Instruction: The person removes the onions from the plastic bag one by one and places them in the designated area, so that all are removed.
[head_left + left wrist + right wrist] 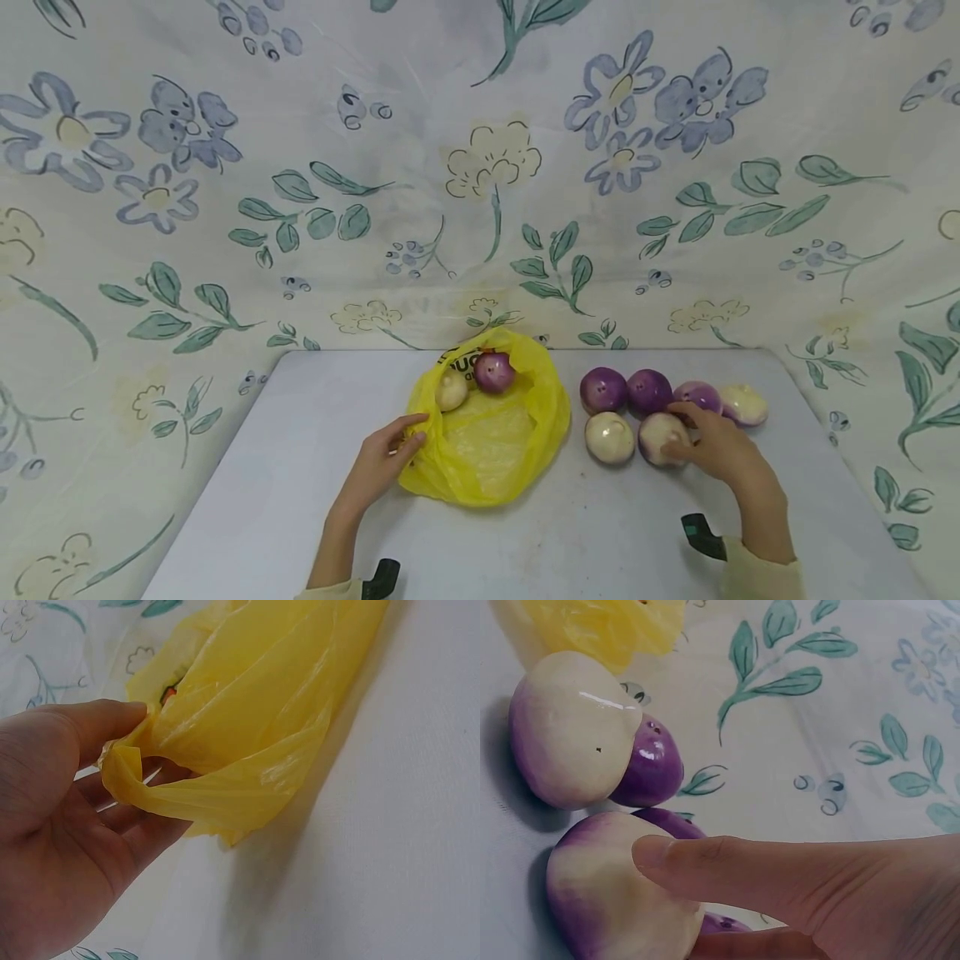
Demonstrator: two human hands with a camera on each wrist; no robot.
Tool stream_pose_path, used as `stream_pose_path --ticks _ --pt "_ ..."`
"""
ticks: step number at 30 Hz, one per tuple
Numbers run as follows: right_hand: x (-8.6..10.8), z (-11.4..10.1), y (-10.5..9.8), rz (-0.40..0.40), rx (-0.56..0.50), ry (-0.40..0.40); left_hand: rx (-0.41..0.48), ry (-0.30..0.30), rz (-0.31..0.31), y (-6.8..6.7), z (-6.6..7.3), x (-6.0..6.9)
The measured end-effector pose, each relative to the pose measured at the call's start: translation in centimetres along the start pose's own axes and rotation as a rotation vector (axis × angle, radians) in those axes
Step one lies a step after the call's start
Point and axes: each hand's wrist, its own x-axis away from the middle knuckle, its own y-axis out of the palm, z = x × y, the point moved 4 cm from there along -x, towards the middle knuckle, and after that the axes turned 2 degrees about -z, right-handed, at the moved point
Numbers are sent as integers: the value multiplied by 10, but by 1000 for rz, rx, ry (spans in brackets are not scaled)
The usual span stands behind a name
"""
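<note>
Closest to the person, from where I stood, were a pale left sleeve (330,590) and a right sleeve (763,575), a black mount (381,579) jutting out beside each. The white table (525,550) ran on beneath them.

The left hand (381,458) pinched the near left edge of a yellow plastic bag (553,400), a fold of film caught between thumb and fingers. Film that thin would likely sag by itself, so I took the pinch as steadying the gaping mouth.

Off to the right, the right hand (712,446) spread about as wide as the white-and-purple turnip (660,437) it gripped, thumb against one side and fingers round the other; a smooth, round skin probably calls for pressure from both sides. A pale turnip (609,438) sat just left of it.

Behind these stood a row of four, perhaps lined up for easy reach: two dark purple turnips (603,390), a lighter purple one (697,394) and a cream one (744,405). Deep in the bag lay a small whitish turnip (452,390) and a glossy purple turnip (493,372). Beyond everything hung a flowered cloth (420,208).
</note>
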Motion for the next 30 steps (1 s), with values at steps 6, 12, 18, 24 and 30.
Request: stream_pose_path --ticks 6,12,18,24,30 --pt "1 2 0 -3 -6 14 7 -2 -4 1 0 -1" --pt "0 3 0 9 0 2 2 -2 -2 1 0 -1" --pt "0 0 0 10 -5 0 -5 9 8 1 0 0" --pt "-2 -3 2 9 -19 -21 -3 3 6 1 -1 0" --pt "-2 -4 2 -4 -29 -11 9 -3 0 2 -2 -1"
